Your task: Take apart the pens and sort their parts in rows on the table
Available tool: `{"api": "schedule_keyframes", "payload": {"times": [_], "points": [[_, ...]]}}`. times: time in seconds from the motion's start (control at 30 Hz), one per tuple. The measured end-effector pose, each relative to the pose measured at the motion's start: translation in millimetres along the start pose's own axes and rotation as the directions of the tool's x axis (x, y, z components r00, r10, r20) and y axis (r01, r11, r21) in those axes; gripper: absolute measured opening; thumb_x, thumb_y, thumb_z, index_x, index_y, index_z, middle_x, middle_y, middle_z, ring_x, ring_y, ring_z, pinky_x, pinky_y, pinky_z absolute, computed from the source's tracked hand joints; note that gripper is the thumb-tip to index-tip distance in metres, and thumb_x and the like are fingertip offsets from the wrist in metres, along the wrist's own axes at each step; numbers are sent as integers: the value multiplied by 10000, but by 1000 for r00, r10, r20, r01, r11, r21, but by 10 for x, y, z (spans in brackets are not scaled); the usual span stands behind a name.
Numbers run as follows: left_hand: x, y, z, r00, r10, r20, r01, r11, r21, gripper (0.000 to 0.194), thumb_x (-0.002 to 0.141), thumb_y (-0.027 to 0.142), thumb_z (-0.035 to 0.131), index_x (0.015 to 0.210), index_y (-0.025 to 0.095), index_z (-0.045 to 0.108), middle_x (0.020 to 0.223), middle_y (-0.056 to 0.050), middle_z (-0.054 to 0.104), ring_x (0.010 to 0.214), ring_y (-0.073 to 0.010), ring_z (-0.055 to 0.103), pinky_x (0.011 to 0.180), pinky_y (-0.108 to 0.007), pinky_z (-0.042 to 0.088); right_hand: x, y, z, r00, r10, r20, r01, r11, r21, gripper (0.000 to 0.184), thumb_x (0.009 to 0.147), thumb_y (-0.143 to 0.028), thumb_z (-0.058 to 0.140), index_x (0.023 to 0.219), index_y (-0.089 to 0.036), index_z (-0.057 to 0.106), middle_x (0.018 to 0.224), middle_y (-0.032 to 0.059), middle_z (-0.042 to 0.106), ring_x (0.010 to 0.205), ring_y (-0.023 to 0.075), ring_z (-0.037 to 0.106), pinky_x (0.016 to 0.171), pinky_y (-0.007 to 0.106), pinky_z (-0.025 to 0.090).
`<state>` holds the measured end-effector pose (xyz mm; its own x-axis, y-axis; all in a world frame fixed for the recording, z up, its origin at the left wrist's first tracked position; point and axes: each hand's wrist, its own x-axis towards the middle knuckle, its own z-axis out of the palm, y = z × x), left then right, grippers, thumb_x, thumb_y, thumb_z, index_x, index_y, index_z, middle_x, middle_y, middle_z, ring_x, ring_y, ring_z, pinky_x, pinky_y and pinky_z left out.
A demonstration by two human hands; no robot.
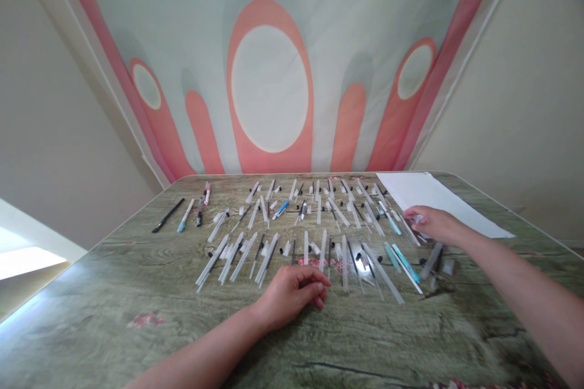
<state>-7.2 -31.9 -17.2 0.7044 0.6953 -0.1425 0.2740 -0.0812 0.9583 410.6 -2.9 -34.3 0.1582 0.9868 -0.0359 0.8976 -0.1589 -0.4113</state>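
From the head, blue pen (280,209) too small to read, right hand (433,225) beside white paper (449,203), fingers bunched at a small clear piece (417,219), gripped or merely touched, can't tell, left hand (294,295) loosely curled near pen parts (323,249), palm hidden.

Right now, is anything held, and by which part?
Left hand: nothing visible. Right hand: at a small pale piece, but whether it's gripped can't be told.

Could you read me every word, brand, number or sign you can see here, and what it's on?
No text can be read.
Blue pen: any print is too small and blurred.
Pens on the left: likewise unreadable.
White sheet: no writing visible.
Backdrop: pink and white shapes, no lettering visible.
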Motion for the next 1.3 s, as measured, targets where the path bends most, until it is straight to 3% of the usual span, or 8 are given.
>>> {"api": "schedule_keyframes", "payload": {"times": [0.23,0.37,0.47,0.6,0.87,1.03,1.2,1.3], "points": [[2,-15,-7,1000,-8,5,8,1000,13,236,820,319,516,928,143,628,798,-32,657,684,-131,641,668,-225,472,-144,-101,-51,997,-16,-77,20,998,55,404,726,-216,516,1128,-209,552,1065,49,659,703,192,631,687,292,465],[6,-25,-7,1000,-7,0,7,1000,14,238,821,323,517,927,143,629,791,-32,657,681,-131,641,666,-227,471,-355,-396,-70,987,-17,-159,24,999,42,255,789,-321,478,971,-188,597,1012,93,644,786,234,610,759,359,440],[10,-22,-5,1000,-12,1,12,1000,10,247,818,333,521,929,141,629,797,-36,659,679,-130,638,666,-228,472,-676,-835,4,992,-115,-48,119,990,77,202,793,-405,514,829,-237,622,822,24,661,732,196,603,665,288,443],[14,-4,2,1000,-18,5,18,1000,1,253,812,342,528,921,137,629,794,-37,658,675,-131,636,665,-231,474,-1049,-1358,192,946,-298,125,299,954,15,121,775,-352,571,754,-241,614,779,1,621,676,173,575,615,275,392],[14,4,6,1000,-22,3,22,1000,3,256,808,351,532,920,143,629,792,-36,661,673,-131,634,674,-239,471,-1119,-1557,463,956,-286,65,293,942,-166,131,758,-156,506,664,-216,576,729,26,609,696,186,576,590,265,357],[20,-18,4,1000,-19,2,19,1000,12,256,810,348,526,923,143,628,795,-36,661,673,-132,634,663,-234,469,-971,-1398,260,977,-210,31,212,971,-109,117,767,-255,502,699,-239,597,764,18,646,655,183,579,570,265,379],[11,-8,4,1000,-19,6,19,1000,18,245,808,333,525,921,142,628,796,-32,656,673,-125,630,666,-227,470,-517,-677,-131,996,51,-74,-57,995,-81,245,772,-369,467,739,-197,638,678,30,655,610,183,586,525,250,356],[8,16,2,999,-34,10,33,999,26,248,805,339,526,916,142,627,793,-31,657,674,-124,630,666,-225,470,-312,-295,-170,987,147,-67,-151,986,-63,270,720,-386,517,595,-173,628,523,17,607,533,178,569,488,244,326]]}}
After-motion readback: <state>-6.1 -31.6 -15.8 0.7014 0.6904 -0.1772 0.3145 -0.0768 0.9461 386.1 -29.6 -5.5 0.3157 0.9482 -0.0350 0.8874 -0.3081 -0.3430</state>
